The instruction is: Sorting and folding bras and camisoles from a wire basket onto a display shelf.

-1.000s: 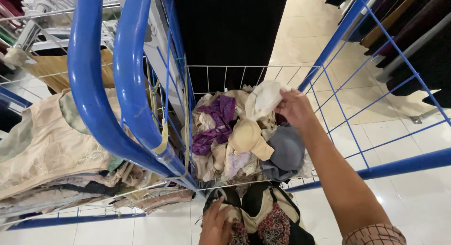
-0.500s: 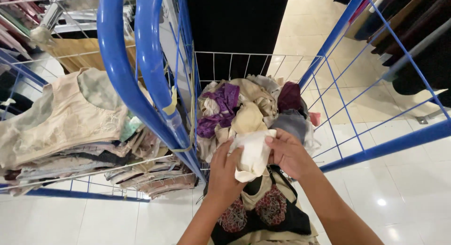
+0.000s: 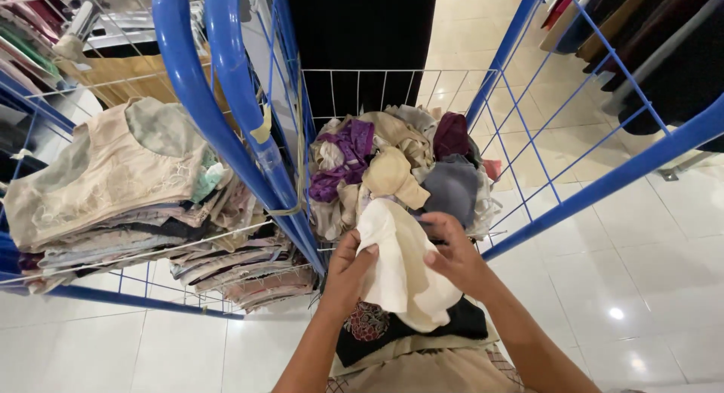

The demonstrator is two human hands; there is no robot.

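Note:
Both my hands hold a cream-white bra (image 3: 400,265) just in front of me. My left hand (image 3: 348,271) grips its left edge and my right hand (image 3: 452,253) pinches its right side. Beyond them, a heap of mixed bras (image 3: 392,167) in purple, beige, grey and maroon fills a blue wire basket (image 3: 528,106). Under my hands lies a stack of folded garments (image 3: 392,333), dark with a patterned piece on top.
To the left a second blue wire rack (image 3: 188,99) carries a tall stack of folded beige and pastel bras (image 3: 113,182). Dark clothes (image 3: 648,46) hang at the upper right. The floor (image 3: 648,272) is glossy white tile.
My right hand picked the cream-white bra off the heap and drew it toward me. My left hand came up from the stack and took hold of its other side.

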